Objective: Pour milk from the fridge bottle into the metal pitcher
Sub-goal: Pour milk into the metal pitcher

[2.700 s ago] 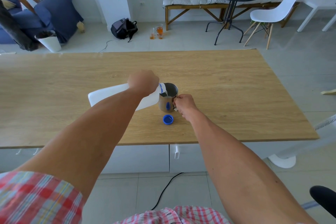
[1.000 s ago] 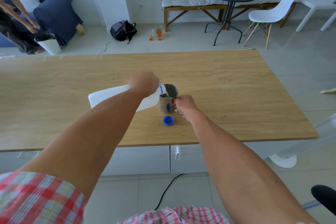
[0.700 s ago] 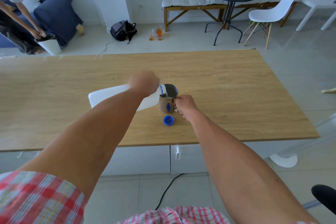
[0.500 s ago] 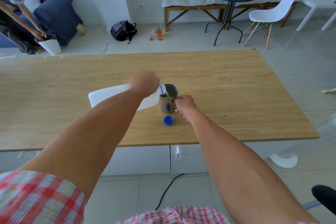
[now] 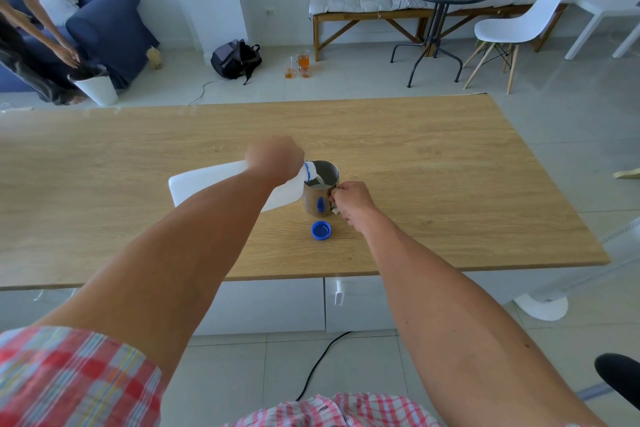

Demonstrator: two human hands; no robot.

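Note:
A white plastic milk bottle is tipped almost flat, its blue-ringed neck over the rim of the metal pitcher. My left hand grips the bottle near its neck. A thin stream of milk runs into the pitcher, and white milk shows inside it. The pitcher stands on the wooden table, and my right hand holds its handle on the right side. The bottle's blue cap lies open side up on the table just in front of the pitcher.
Beyond the table's far edge, a person bends over a white bin at the far left by a blue sofa. A backpack, glasses on the floor, a bench, a round table and a white chair stand further back.
My hands, the bottle and the pitcher have held their places while milk keeps running in. The person at the far left has shifted their arms over the bin.

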